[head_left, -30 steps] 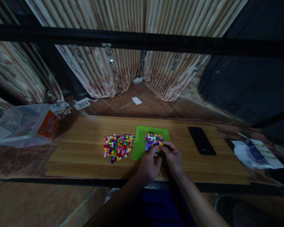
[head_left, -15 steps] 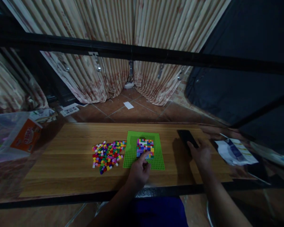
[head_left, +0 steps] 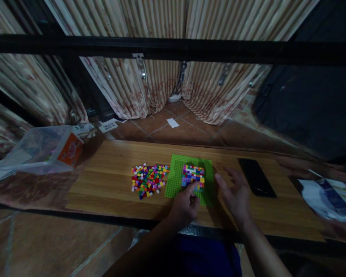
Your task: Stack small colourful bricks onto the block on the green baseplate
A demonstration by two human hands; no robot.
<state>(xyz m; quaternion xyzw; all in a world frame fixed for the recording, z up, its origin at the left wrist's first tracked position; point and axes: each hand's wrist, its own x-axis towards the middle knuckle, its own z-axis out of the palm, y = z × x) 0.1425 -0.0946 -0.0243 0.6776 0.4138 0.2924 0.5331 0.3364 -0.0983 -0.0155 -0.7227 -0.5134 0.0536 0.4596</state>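
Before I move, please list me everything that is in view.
Loose bricks: many, mixed colours, left of baseplate
Baseplate: one, green, on tabletop
Brick patch: one, multicoloured, on baseplate
Slab, phone-like: one, black, tabletop's right
Tabletop: one, brown, centre
Bin: one, clear, orange-labelled, far left
Packet: one, white-blue, far right
Card: one, white, floor
Papers: several, whitish, near bin
Curtains: several, striped beige, behind
Bar: one, black, across curtains
Fabric: one, dark, upper right
Clothing: one, blue, lap
Left hand: one, at brick patch
Right hand: one, open, beside baseplate
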